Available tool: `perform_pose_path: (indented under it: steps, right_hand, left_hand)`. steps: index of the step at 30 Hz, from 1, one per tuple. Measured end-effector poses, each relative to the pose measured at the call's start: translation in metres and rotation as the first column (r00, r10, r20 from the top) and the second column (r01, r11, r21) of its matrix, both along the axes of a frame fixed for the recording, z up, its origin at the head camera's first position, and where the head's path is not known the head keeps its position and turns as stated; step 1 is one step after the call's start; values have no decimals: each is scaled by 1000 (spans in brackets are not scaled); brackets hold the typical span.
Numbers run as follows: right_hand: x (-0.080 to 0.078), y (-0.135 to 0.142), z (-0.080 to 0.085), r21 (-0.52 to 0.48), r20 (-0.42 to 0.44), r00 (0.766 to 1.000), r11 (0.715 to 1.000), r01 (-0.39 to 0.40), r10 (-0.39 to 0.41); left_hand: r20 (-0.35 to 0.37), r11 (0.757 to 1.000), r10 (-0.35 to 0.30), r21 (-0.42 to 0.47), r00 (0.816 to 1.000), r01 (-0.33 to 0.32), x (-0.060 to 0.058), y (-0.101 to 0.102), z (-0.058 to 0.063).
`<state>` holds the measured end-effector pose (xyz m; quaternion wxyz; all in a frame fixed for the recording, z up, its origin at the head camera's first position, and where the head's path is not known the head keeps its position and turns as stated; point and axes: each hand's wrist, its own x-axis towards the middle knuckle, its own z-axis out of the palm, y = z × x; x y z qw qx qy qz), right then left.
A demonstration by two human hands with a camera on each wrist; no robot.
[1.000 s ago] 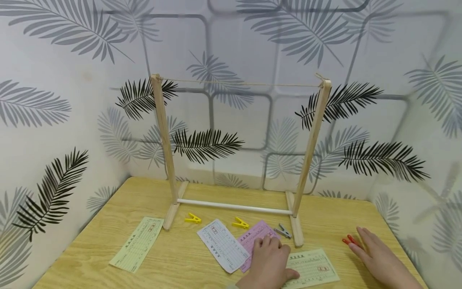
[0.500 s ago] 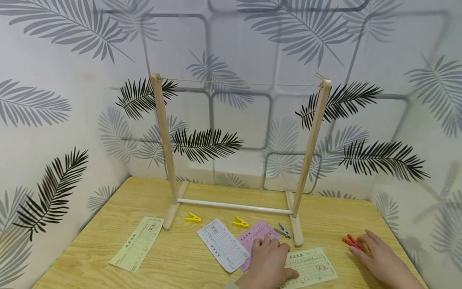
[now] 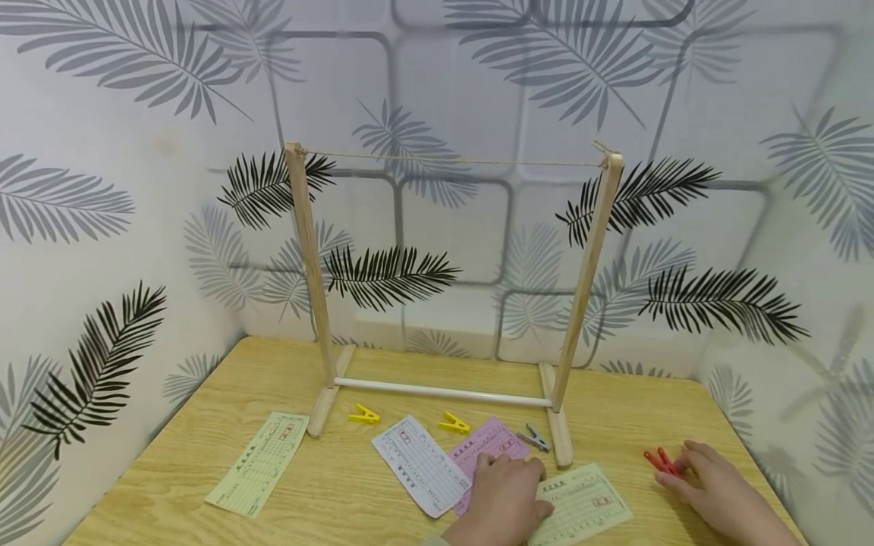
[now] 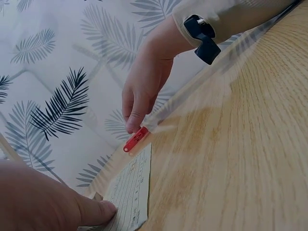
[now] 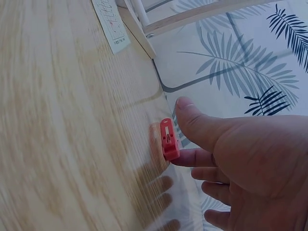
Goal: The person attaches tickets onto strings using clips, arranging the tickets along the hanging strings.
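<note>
My left hand (image 3: 501, 493) is over the near edge of the table, fingers curled down, its thumb (image 4: 98, 211) on the left end of a pale green printed slip (image 3: 583, 504). The other fingers are hidden under the hand. At the right, my right hand (image 3: 724, 489) is beside a red clothespin (image 3: 661, 461) on the table. In the right wrist view its index fingertip is right at the near end of the clothespin, while the thumb stands apart from it. A pink slip (image 3: 488, 447) lies partly under a white slip (image 3: 422, 466), next to my left hand.
Behind stands a wooden rack (image 3: 590, 280) with a string (image 3: 451, 160) across its top and a white bar (image 3: 444, 391) low down. Two yellow clothespins (image 3: 364, 414) and a grey clothespin (image 3: 534, 437) lie before it. A yellow-green slip (image 3: 259, 464) lies at left.
My right hand's fingers have come closer around the red clothespin. The pale green slip has slid slightly left with my left hand, whose thumb has drawn in.
</note>
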<state>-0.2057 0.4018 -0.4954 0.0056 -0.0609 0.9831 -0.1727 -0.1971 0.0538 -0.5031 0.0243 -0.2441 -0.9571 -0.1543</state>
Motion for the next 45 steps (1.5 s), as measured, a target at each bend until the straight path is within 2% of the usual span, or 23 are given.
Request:
perform_pose_path:
  steps: [4,9,17,22,27,33,36,39,42,45]
  right_hand:
    - [1,-4,5,4,26,1000,1000,2,-2]
    - [1,-7,7,11,34,999,1000,-9,9]
    - [-2,-5,4,-2,-78,996,999,-46,45]
    - [-2,1,1,-37,-149,988,998,-51,45]
    - [-3,3,0,-38,-140,989,998,-47,41]
    - [-3,2,-5,-7,-203,977,997,-74,70]
    - [-4,2,-7,-5,-243,966,996,-89,85]
    - [-5,3,-9,-9,-259,961,994,-106,100]
    - [-8,6,-11,-24,-230,966,992,-124,115]
    - [-10,9,-13,-40,-189,974,990,-139,129]
  left_hand:
    - [-26,1000,-1,25,1000,1,-2,-2,-2]
    - [6,995,-11,104,1000,10,-3,-6,-1]
    - [62,978,-8,207,998,-5,-6,-17,11]
    - [92,963,-37,271,995,10,-11,-23,17]
    - [137,938,-73,347,988,22,-14,-30,23]
    - [202,913,-81,408,976,-8,-17,-34,26]
    - [201,902,-76,430,977,-19,-18,-35,27]
    - [165,903,-52,430,985,-24,-19,-36,27]
    - [141,900,-21,433,990,-43,-21,-37,27]
    - [147,887,2,457,989,-70,-21,-38,27]
